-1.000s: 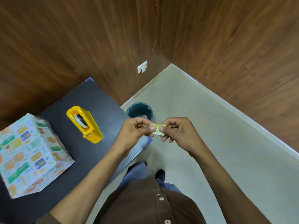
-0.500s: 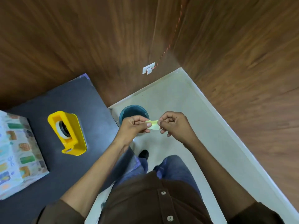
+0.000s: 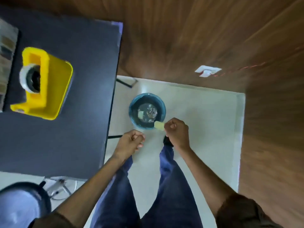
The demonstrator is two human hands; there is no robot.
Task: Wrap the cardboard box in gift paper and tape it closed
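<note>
My right hand pinches a small pale yellow strip of tape and holds it over the near rim of a blue waste bin on the floor. My left hand hangs beside it with curled fingers and holds nothing that I can see. A yellow tape dispenser with a roll in it stands on the dark table. Only a blurred sliver of the gift-wrapped box shows at the left edge.
The bin holds crumpled scraps. Wooden walls close the corner behind and to the right, with a white socket low on the wall. A dark stool sits at the bottom left beside the table. Pale floor lies under my legs.
My left hand has let go of the strip and dropped lower. My right hand has carried the strip over the bin. My view has tipped down, pushing the wrapped box almost out of frame.
</note>
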